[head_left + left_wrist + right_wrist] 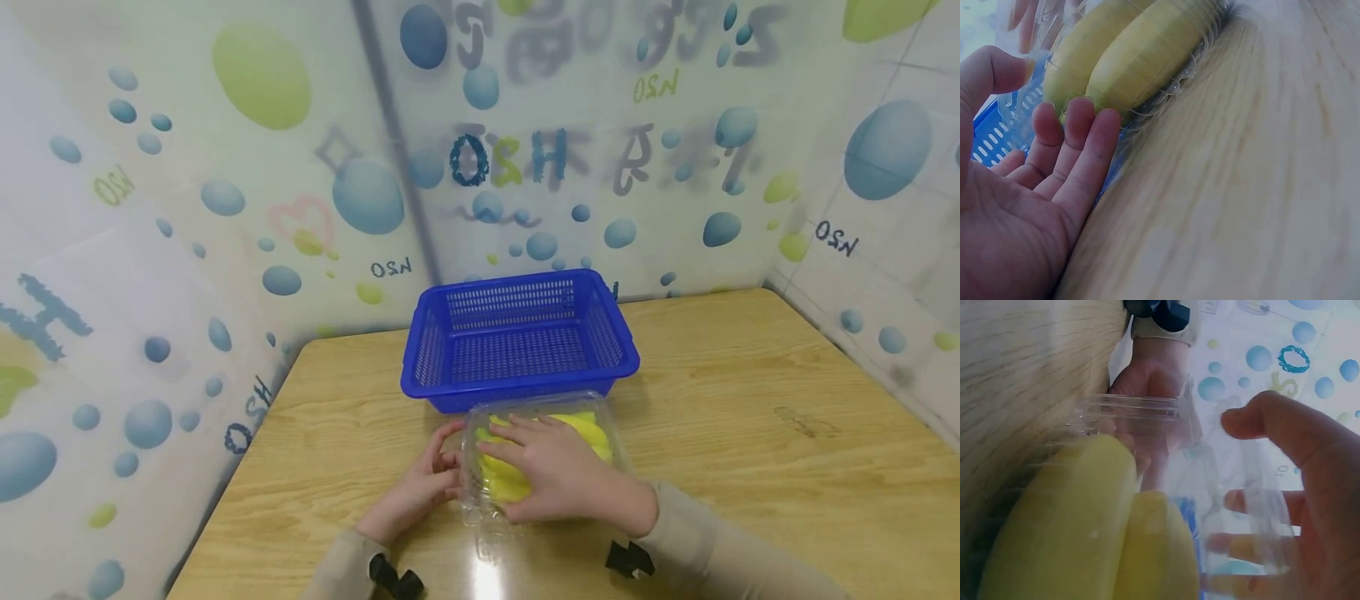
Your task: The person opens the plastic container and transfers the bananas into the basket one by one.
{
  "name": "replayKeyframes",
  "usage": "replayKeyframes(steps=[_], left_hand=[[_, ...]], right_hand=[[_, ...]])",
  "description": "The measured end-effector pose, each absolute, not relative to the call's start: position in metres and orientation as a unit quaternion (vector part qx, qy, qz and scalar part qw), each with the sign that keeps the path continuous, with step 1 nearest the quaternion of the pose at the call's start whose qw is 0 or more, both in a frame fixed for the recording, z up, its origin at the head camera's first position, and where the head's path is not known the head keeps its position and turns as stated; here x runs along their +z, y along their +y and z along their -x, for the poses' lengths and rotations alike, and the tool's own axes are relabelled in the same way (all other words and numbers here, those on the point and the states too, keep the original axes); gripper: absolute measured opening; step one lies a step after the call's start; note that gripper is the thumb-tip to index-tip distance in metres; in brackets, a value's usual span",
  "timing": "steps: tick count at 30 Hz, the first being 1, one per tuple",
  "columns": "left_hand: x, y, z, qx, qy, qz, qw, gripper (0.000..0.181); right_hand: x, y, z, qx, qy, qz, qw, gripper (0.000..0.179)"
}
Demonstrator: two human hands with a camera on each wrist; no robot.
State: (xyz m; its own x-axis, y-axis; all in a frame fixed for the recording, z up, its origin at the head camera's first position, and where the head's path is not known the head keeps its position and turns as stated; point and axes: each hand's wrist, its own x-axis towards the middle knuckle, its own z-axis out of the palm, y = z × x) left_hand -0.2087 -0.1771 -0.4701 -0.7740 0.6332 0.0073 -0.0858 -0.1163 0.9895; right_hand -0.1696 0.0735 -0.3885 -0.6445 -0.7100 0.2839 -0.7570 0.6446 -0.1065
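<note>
Under the spread right hand (pixel 553 471), beside the loose left (pixel 423 490), sits an ungripped box (pixel 536 406).

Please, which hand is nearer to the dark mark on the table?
The right hand: it is over the clear container, left of the dark mark. The left hand is farther, beside the container's left side.

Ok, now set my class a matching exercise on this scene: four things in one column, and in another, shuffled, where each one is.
Things:
1. basket
2. yellow fruit
3. left hand
4. right hand

Places:
A. inside the clear container
B. over the top of that container
C. beyond it, farther from the person
D. beside its left side

Right pairs: 1-C, 2-A, 3-D, 4-B.
</note>
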Motion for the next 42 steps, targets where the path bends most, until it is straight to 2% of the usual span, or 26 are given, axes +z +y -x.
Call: replayKeyframes(steps=[10, 13, 23, 34, 42], left_hand=[[-0.47, -0.177, 0.208, 0.712, 0.619, -0.216, 0.252, 0.077], [-0.469, -0.176, 0.208, 0.713, 0.621, -0.21, 0.25, 0.077], [-0.454, -0.171, 0.2, 0.695, 0.657, -0.163, 0.241, 0.08], [-0.442, -0.166, 0.195, 0.633, 0.725, -0.157, 0.219, 0.079], [-0.436, -0.167, 0.193, 0.616, 0.737, -0.168, 0.221, 0.082]], right_hand=[[-0.382, 0.081, 0.167, 0.073, -0.904, -0.417, 0.057, 0.076], [-0.377, 0.084, 0.165, 0.061, -0.904, -0.418, 0.066, 0.076], [-0.361, 0.091, 0.16, 0.068, -0.917, -0.378, 0.111, 0.061], [-0.367, 0.105, 0.162, 0.08, -0.911, -0.359, 0.188, 0.055], [-0.356, 0.115, 0.164, 0.089, -0.91, -0.359, 0.187, 0.055]])
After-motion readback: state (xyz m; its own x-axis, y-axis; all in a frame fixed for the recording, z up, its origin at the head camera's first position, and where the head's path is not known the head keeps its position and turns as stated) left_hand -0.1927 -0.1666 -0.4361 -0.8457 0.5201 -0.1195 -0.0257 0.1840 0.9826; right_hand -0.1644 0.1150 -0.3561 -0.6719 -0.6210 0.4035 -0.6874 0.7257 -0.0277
